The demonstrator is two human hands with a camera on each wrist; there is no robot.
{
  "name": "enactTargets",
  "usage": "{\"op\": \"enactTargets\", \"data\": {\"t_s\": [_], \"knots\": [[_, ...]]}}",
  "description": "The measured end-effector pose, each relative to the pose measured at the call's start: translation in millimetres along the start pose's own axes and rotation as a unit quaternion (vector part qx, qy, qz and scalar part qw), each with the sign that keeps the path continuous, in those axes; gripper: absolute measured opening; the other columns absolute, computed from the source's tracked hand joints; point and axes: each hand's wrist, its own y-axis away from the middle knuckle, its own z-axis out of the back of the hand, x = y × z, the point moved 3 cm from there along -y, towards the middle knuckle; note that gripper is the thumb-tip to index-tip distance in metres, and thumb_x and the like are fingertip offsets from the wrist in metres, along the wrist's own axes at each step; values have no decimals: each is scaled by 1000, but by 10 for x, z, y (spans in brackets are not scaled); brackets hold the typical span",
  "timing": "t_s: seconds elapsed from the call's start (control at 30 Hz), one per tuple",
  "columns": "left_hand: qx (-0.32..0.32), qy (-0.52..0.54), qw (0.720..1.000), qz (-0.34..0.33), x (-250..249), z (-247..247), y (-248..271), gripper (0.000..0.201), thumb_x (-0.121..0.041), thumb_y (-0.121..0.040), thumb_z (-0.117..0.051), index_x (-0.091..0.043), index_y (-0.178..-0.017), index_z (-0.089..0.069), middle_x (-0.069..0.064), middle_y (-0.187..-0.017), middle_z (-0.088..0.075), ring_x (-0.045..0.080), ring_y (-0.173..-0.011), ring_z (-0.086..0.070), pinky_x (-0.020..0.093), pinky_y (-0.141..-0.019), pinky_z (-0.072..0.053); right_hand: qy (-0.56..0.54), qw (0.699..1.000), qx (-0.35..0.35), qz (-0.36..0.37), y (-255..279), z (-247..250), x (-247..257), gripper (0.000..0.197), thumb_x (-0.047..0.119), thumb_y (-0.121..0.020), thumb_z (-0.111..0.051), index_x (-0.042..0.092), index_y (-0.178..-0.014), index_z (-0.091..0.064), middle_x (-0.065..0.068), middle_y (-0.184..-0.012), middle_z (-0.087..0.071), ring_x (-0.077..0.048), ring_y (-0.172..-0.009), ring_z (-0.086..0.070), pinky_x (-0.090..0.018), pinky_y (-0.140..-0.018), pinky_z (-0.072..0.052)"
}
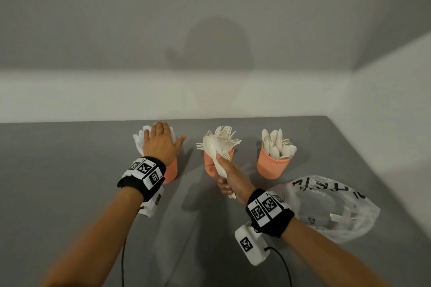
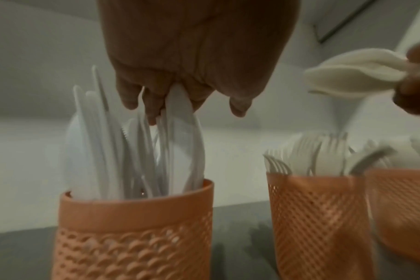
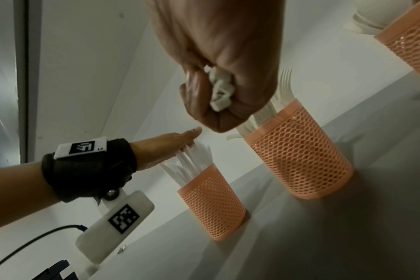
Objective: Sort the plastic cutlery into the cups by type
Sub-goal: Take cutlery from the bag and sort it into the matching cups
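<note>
On the table (image 1: 93, 170), three cups (image 1: 271, 165); right grip (image 1: 229, 178) clutches spoons (image 1: 211, 147), left grip (image 1: 161, 144) flat on knives (image 2: 132, 147).

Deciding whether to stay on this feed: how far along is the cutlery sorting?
Nearly done, it seems. Knives cup, forks cup and spoons cup are all full. The right hand grips a spoon bundle; the left hand rests flat on the knives. Left: those spoons, perhaps something in the plastic bag.
</note>
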Motion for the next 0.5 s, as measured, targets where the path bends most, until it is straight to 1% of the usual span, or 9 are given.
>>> {"op": "enactTargets", "data": {"t_s": [0.03,0.1,0.17,0.2,0.27,0.33,0.4,0.47,0.5], "knots": [[-2,10,1000,7,-4,39,-1,74,-53,-94,-29,-2,-145,-15,16,-154,-19,28,-144,-13,46,-117,-6,-5,1000,3,-9,13,12,8,40,46,-98,-31,23,-72,-51,7,-44,-32,-4,-32,-22,-13,-33,-18],[-61,54,996,-20,-50,150,23,68,-48,-96,-31,-3,-145,-18,18,-153,-23,30,-144,-14,46,-116,-6,-40,999,17,-19,33,35,20,40,45,-98,-30,21,-76,-53,7,-42,-33,-3,-30,-21,-13,-32,-17],[-134,160,974,-82,-178,284,120,58,-38,-96,-37,0,-140,-34,20,-145,-37,33,-139,-28,42,-115,-17,-90,995,39,-18,58,59,32,35,41,-99,-30,19,-88,-55,7,-42,-34,-2,-29,-22,-12,-30,-18],[-145,226,958,-100,-250,336,188,51,-32,-95,-40,0,-135,-42,20,-140,-45,32,-134,-37,38,-112,-25,-111,992,49,-21,70,67,25,32,39,-100,-30,17,-94,-53,7,-41,-35,-1,-28,-22,-12,-28,-18],[-113,339,929,-97,-408,382,317,38,-24,-96,-47,-2,-126,-53,17,-123,-61,28,-118,-54,32,-102,-39,-144,987,64,-27,83,76,17,30,38,-100,-29,15,-104,-48,7,-41,-38,-2,-26,-24,-12,-27,-19],[-50,421,903,-69,-584,389,438,33,-26,-92,-54,-6,-117,-59,11,-105,-68,20,-98,-64,28,-88,-49,-170,982,79,-26,103,73,21,34,40,-100,-29,16,-110,-50,6,-42,-44,-2,-26,-26,-11,-27,-20],[7,488,872,-35,-736,317,550,30,-28,-87,-62,-7,-107,-60,5,-90,-69,9,-79,-67,17,-73,-51,-181,978,99,-28,147,65,33,40,42,-99,-28,19,-100,-60,5,-44,-48,-2,-26,-28,-11,-27,-22],[39,533,845,-11,-851,223,639,26,-26,-83,-67,-5,-97,-60,8,-83,-69,13,-69,-68,18,-65,-51,-175,978,107,-44,195,67,20,54,46,-98,-28,17,-71,-65,5,-41,-49,-3,-24,-30,-12,-26,-24],[40,539,841,-5,-880,182,667,22,-23,-83,-67,-4,-92,-60,11,-80,-68,16,-67,-68,21,-63,-51,-171,978,111,-50,219,70,14,58,47,-97,-27,16,-64,-64,4,-40,-50,-3,-23,-31,-12,-26,-25]]}}
